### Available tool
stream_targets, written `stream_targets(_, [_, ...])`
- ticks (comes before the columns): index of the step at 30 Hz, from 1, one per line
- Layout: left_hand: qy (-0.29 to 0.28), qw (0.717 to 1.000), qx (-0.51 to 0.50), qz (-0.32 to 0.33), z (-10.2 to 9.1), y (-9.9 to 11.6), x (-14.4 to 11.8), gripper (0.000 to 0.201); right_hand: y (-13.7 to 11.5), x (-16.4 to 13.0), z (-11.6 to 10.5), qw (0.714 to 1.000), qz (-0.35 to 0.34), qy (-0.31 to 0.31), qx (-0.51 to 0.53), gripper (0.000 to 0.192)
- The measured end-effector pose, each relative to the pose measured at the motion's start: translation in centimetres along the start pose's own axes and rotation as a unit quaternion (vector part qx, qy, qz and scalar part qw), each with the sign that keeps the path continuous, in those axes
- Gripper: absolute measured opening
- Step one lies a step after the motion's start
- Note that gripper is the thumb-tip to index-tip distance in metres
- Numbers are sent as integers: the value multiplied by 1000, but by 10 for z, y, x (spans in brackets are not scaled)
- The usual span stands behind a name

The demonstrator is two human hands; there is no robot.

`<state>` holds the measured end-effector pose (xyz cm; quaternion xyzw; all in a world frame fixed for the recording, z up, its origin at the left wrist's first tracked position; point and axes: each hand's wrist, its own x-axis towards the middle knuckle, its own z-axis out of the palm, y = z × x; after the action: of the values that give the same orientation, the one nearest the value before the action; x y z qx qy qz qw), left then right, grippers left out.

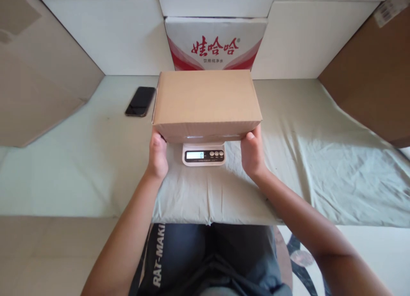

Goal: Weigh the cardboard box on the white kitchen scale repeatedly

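A brown cardboard box [206, 97] is held between my two hands, above a small white digital scale [204, 162]. My left hand [158, 155] grips the box's near left corner, its fingers mostly hidden behind the side. On the near right corner, my right hand [252, 153] is closed in the same way, thumb at the front edge. The scale's lit display seems to read 0, with small buttons beside it. Its weighing plate is hidden under the box, and I cannot see whether the two touch.
A dark phone [141, 101] lies left of the box on the pale green cloth [128, 172]. Behind stands a white and red carton [216, 44] with Chinese lettering, against white panels. Large cardboard boxes flank the surface at left [41, 74] and right [368, 69].
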<state>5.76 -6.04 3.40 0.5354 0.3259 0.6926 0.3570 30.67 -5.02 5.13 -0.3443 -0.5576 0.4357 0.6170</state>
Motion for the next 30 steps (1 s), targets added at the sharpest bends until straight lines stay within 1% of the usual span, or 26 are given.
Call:
stream_targets(2, [7,1000,0,-7,-1,-1,0,63,0,1,0,1000,0,-5,-1,68])
stream_targets(6, [1,1000,4,-13,-1,-3,1,61,1,2,0,1000,2,-7,-20,68])
stream_targets(10, [-1,1000,2,-27,0,-4,2,60,4,3,-2,1000,5,-9,-8,68])
stream_targets(16, [-9,1000,1,-16,-1,-7,3,62,3,3,-1,1000,19,-9,-17,72])
stream_targets(22, [-2,1000,3,-26,-3,-8,4,59,5,4,-1,1000,22,-8,7,64])
stream_targets(27, [-6,1000,6,-27,-3,-8,3,67,9,6,-2,1000,13,-6,20,62])
stream_targets(30, [-2,1000,10,-29,-4,-9,3,71,8,6,-1,1000,9,-7,5,62])
